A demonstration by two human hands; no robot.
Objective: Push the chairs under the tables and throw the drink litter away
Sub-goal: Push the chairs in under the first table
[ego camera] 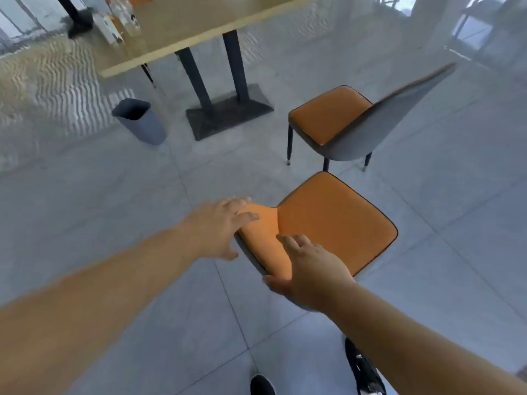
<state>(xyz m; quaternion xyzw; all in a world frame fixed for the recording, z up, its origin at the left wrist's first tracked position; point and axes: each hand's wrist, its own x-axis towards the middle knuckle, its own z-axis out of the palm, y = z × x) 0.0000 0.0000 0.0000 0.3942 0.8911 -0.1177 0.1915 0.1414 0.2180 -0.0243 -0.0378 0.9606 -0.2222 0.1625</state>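
Table (199, 27) stood far off, litter (114, 27) at its left edge. Near chair (336, 220) on open floor, rigid, probably light; backrest top best hold. Left hand (219, 226) and right hand (308, 269) spread on it, not clenched.

Head view, looking down (steeply) at floor (85, 195).
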